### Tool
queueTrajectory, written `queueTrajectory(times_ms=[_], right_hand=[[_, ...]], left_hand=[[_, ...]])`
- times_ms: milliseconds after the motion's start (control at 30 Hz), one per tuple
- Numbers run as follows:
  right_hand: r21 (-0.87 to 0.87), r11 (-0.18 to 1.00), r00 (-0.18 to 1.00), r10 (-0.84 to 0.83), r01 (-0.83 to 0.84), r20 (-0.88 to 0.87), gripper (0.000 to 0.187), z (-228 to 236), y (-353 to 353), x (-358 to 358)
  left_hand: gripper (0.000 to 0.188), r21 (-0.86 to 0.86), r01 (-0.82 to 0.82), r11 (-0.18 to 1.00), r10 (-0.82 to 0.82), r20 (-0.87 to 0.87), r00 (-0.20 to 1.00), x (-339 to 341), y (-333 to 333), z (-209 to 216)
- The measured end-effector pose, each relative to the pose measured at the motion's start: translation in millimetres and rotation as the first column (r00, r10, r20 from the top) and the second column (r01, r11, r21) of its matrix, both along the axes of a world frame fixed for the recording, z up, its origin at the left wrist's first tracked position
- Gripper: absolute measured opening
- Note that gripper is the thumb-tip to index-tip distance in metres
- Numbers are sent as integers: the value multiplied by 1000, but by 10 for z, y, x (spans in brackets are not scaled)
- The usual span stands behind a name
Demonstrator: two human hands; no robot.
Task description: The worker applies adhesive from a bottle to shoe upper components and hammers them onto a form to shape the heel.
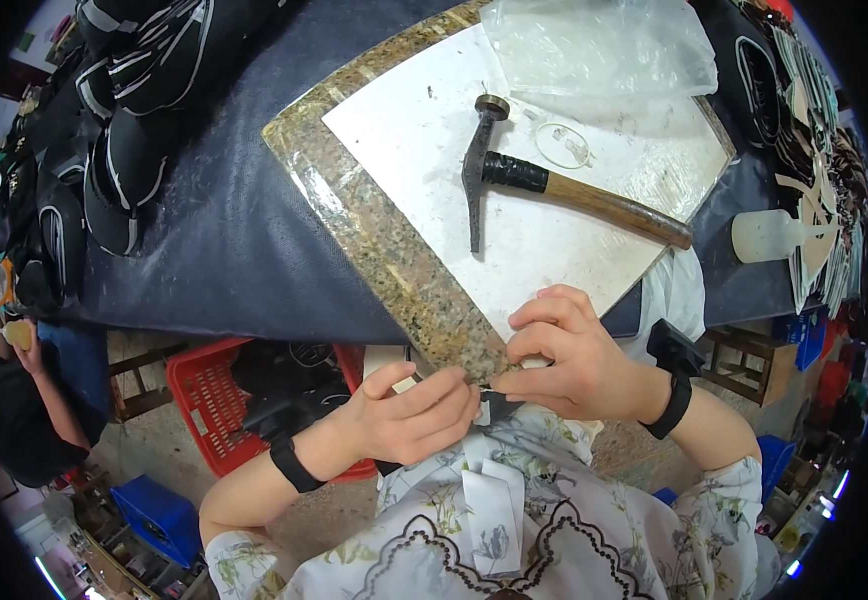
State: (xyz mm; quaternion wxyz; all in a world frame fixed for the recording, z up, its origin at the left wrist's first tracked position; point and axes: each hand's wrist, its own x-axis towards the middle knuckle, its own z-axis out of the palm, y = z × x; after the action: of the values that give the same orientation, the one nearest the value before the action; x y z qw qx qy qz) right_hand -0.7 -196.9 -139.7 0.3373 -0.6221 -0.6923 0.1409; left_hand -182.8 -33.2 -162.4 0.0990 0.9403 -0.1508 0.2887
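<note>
At the near corner of a speckled stone slab (424, 330), my left hand (409, 415) and my right hand (576, 368) nearly meet. Both have their fingers curled into a pinch. Between the fingertips shows a small dark piece with a pale bit (487, 395); its kind is too hidden to tell. A white sheet (404, 150) covers most of the slab, and my right hand's fingers rest over its near corner. On the sheet lies a hammer (584, 205) with a wooden handle and dark head. Beside it is a thin pale ring (562, 146).
A clear plastic bag (604, 45) covers the slab's far end. Black shoe uppers with pale trim (134, 140) pile up at left. A white squeeze bottle (764, 237) and stacked cut pieces (824, 200) stand at right. A red basket (204, 410) sits below the table; another person's hand (29, 345) is far left.
</note>
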Motion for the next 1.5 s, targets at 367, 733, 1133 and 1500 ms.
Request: queueTrajectory(times_ms=[367,733,1133,1500], right_hand=[[27,1000,995,12,-14,103,16,72,1,59],[37,999,999,1,-3,47,21,41,-73,56],[-71,986,983,-141,149,116,17,56,-48,-141],[13,999,905,-51,51,423,9,106,8,-193]], left_hand=[[9,22,25,999,-23,-58,998,15,-33,54],[13,15,42,999,-41,-88,995,36,-31,78],[11,-26,20,999,-23,-124,992,39,-58,95],[9,-49,-13,999,9,-82,997,28,-84,67]])
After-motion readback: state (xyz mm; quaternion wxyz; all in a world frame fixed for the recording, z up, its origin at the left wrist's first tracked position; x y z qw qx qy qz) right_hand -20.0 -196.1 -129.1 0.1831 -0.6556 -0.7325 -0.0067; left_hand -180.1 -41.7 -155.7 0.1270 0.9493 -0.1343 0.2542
